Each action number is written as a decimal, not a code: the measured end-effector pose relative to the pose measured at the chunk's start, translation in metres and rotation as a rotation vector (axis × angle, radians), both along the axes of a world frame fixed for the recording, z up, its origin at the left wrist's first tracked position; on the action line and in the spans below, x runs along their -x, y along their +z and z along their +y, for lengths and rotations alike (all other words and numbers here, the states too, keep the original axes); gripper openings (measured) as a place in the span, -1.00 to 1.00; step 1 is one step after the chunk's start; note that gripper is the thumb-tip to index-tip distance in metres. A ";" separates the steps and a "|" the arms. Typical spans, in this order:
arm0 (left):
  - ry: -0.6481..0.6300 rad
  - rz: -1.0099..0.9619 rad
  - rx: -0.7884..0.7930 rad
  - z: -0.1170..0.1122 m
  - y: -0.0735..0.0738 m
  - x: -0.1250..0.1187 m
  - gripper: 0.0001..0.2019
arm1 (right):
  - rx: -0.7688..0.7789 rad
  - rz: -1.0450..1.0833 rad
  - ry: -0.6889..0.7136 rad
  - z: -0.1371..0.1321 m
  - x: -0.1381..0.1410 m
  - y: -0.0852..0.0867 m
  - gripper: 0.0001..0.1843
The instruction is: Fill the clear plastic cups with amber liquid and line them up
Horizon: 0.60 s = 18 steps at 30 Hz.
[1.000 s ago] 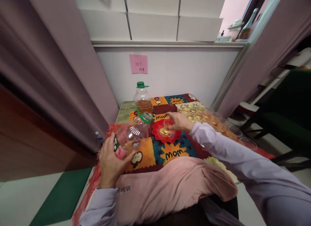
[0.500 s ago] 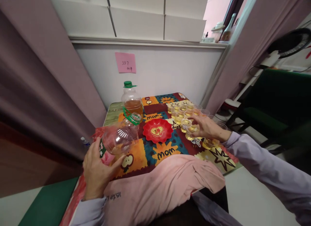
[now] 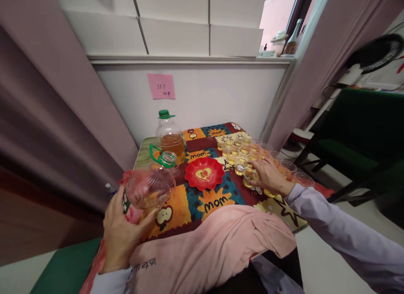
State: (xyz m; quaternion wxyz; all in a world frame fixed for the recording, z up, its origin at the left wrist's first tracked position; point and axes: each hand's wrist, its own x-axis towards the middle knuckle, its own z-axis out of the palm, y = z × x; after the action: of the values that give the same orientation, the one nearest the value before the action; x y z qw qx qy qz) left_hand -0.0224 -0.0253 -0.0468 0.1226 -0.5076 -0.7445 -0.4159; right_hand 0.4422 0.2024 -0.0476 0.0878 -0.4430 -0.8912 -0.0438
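My left hand (image 3: 121, 228) is wrapped round the lower part of a large clear plastic jug (image 3: 153, 188) with a green carry ring at its neck. The jug leans to the right, its uncapped mouth up, and little or no liquid shows in it. My right hand (image 3: 269, 174), fingers apart, reaches over rows of small clear plastic cups (image 3: 240, 165) holding yellow liquid. Its fingertips are at the rims of the nearest cups; whether they touch one is unclear. Between the hands lies a red scalloped plate (image 3: 204, 173) with a gold heart.
A second jug (image 3: 172, 146) with a green cap stands behind, part full of amber liquid. A patterned cloth (image 3: 217, 201) covers the table. Pink fabric (image 3: 217, 243) lies at the front edge. On the right is a dark green chair (image 3: 362, 125).
The jug in my left hand has shifted slightly left and down. My right hand has moved a little right over the cups. The whole view has tipped slightly.
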 end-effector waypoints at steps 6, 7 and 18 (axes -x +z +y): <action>-0.003 0.014 0.021 -0.004 -0.004 0.001 0.12 | -0.068 -0.007 0.003 -0.005 -0.001 0.009 -0.24; -0.003 0.018 0.024 -0.005 -0.005 0.001 0.12 | -0.093 0.010 0.014 -0.006 0.001 0.014 -0.28; -0.014 0.085 -0.013 -0.010 -0.016 0.010 0.09 | 0.174 0.319 0.319 -0.015 0.172 0.055 -0.57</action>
State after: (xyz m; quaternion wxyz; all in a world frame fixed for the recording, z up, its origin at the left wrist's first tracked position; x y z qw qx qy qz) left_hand -0.0322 -0.0355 -0.0632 0.1547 -0.5294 -0.7322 -0.3996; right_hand 0.2697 0.1876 0.0079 0.1946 -0.3036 -0.9253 0.1178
